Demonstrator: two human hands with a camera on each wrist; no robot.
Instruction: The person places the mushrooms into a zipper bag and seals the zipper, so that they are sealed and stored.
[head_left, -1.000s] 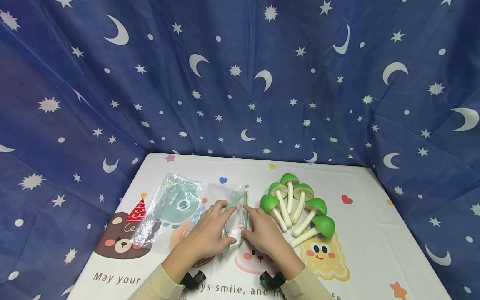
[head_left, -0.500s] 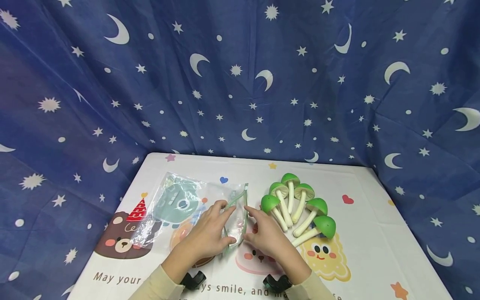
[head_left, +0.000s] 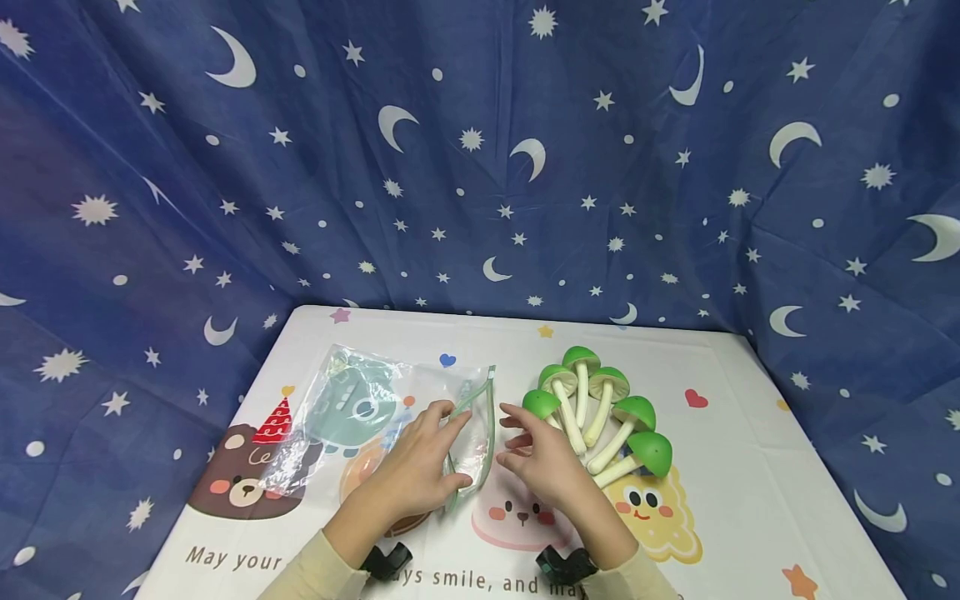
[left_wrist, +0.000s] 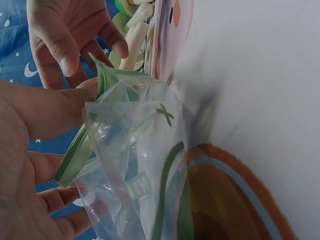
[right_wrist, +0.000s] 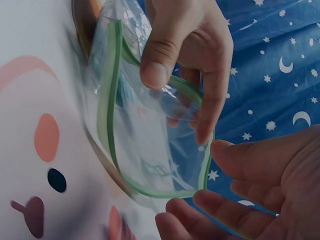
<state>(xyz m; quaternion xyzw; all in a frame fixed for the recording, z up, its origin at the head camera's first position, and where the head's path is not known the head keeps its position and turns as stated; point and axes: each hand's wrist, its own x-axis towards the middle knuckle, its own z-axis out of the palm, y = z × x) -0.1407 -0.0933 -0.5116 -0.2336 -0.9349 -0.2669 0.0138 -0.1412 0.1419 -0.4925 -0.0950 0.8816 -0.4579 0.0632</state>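
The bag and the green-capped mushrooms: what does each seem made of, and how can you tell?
The bag looks like thin, glossy clear plastic: the printed table cover shows through, and highlights gleam on its creases. The mushrooms look smooth and faintly shiny, perhaps plastic or foam, judging by their even colour; which is unclear.

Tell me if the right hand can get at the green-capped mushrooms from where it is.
Probably yes: the right hand holds nothing and is close beside the green-capped mushrooms, with nothing visible in between. The clear bag lies on its other side, out of the way.
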